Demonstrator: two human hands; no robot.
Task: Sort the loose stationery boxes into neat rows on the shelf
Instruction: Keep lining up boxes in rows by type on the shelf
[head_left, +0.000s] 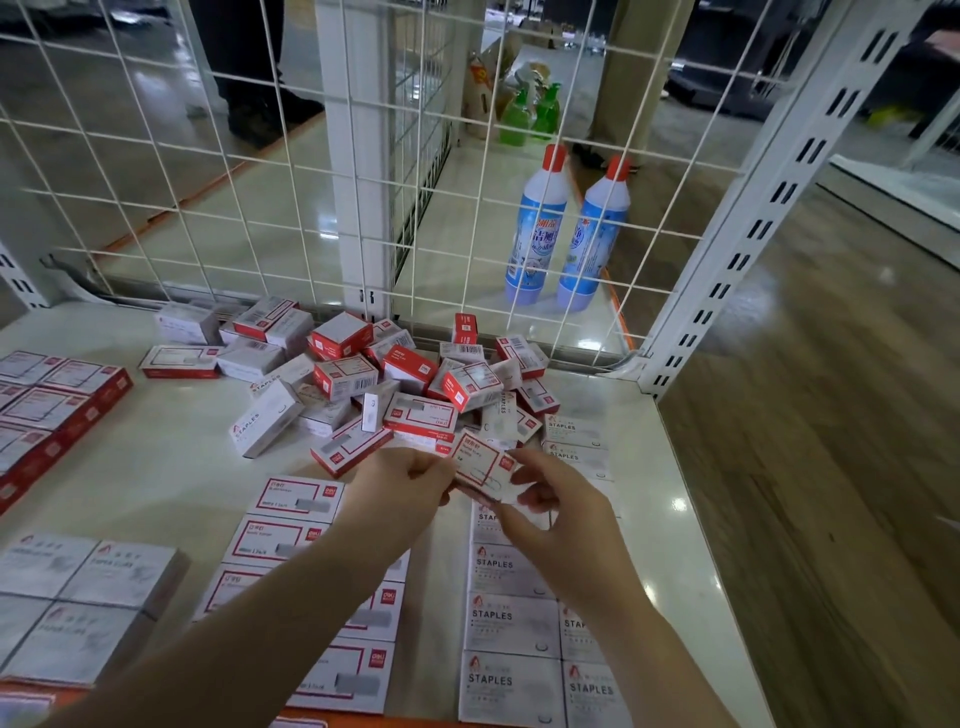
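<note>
You pinch one box (483, 466) between both hands, left hand (410, 486) and right hand (558, 501), just above the shelf (156, 467); its long axis tilts, with the matching row (291, 540) lower left, nearer your left.

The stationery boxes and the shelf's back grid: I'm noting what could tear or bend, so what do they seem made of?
The box held in both hands looks like thin printed card: flat faces, sharp folded edges, red and white print with a slight sheen. The loose pile of boxes looks the same. The back grid seems to be white-coated metal wire: thin, straight, crossing rods. The shelf looks like glossy painted metal, judging by the light glare.
</note>
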